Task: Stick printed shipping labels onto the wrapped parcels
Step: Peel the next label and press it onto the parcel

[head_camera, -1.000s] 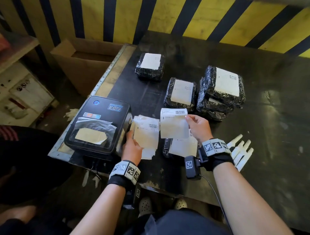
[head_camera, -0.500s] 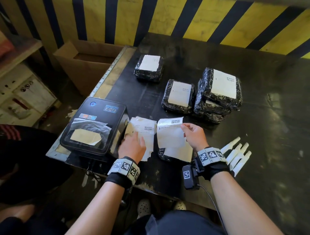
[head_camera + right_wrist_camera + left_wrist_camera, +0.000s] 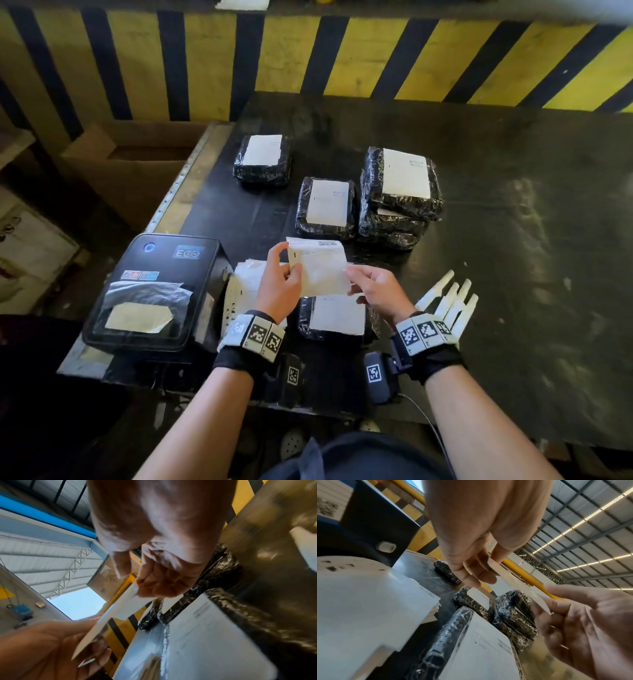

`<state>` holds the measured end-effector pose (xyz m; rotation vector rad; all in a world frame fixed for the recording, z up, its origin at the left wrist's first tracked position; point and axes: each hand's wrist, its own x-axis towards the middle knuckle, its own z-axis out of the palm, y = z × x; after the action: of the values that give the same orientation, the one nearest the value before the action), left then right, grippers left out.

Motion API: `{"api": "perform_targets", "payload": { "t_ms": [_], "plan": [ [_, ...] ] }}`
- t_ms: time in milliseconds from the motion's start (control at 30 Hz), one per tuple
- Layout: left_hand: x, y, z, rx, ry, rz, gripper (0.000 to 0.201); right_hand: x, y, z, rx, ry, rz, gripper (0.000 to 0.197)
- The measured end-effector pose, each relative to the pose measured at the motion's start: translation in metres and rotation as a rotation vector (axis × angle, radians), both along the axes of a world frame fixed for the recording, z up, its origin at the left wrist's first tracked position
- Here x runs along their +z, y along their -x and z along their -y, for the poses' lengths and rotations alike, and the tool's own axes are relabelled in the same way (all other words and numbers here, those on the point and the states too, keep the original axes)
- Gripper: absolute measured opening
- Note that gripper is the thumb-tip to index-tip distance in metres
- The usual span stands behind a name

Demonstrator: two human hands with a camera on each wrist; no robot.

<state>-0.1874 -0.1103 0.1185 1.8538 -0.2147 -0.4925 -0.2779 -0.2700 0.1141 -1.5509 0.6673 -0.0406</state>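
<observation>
Both hands hold one white printed label (image 3: 320, 269) above the table's near edge. My left hand (image 3: 279, 277) pinches its left side and my right hand (image 3: 375, 287) pinches its right edge; the same label (image 3: 513, 582) shows edge-on between the two hands in the left wrist view and as a thin label (image 3: 113, 614) in the right wrist view. Right below it lies a black wrapped parcel (image 3: 337, 317) with a label on top. Farther back sit labelled parcels: one (image 3: 262, 159), another (image 3: 325, 207) and a stack (image 3: 400, 192).
A black label printer (image 3: 154, 291) stands at the table's left front, with a loose pile of label sheets (image 3: 243, 287) beside it. White pointed pieces (image 3: 448, 301) lie right of my right wrist. An open cardboard box (image 3: 130, 161) sits off the table's left edge.
My left hand left the sheet pile and took hold of the label's left side. The label, earlier held by my right hand alone, now hangs between both hands.
</observation>
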Motion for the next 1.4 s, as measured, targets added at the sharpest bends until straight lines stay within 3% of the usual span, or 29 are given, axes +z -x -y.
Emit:
{"api": "perform_targets", "payload": {
  "t_ms": [100,200,267,400,600,867,1033,1400],
  "plan": [
    [-0.001,0.001,0.010,-0.036,-0.118,0.096,0.042,-0.005,0.012,0.001,-0.024,0.006,0.001,0.020],
    [-0.010,0.008,0.021,-0.182,-0.404,0.457,0.049,-0.004,0.016,0.006,-0.127,0.046,0.012,0.017],
    [-0.010,0.018,0.029,-0.339,-0.414,0.597,0.047,-0.002,0.017,0.009,-0.168,0.045,0.009,0.020],
    [-0.005,0.031,0.036,-0.448,-0.236,0.545,0.038,0.005,0.019,0.011,-0.207,-0.085,0.067,0.021],
    [0.014,0.036,0.037,-0.423,-0.198,0.419,0.036,0.008,0.026,0.011,-0.218,-0.197,0.127,0.024],
    [0.011,0.036,0.038,-0.391,-0.148,0.360,0.036,0.012,0.031,0.009,-0.242,-0.354,0.206,0.022],
    [0.010,0.036,0.037,-0.389,-0.145,0.363,0.033,0.011,0.035,0.009,-0.164,-0.331,0.238,0.018],
    [0.006,0.036,0.037,-0.406,-0.184,0.395,0.035,0.008,0.034,0.008,-0.173,-0.238,0.214,0.017]
  ]
}}
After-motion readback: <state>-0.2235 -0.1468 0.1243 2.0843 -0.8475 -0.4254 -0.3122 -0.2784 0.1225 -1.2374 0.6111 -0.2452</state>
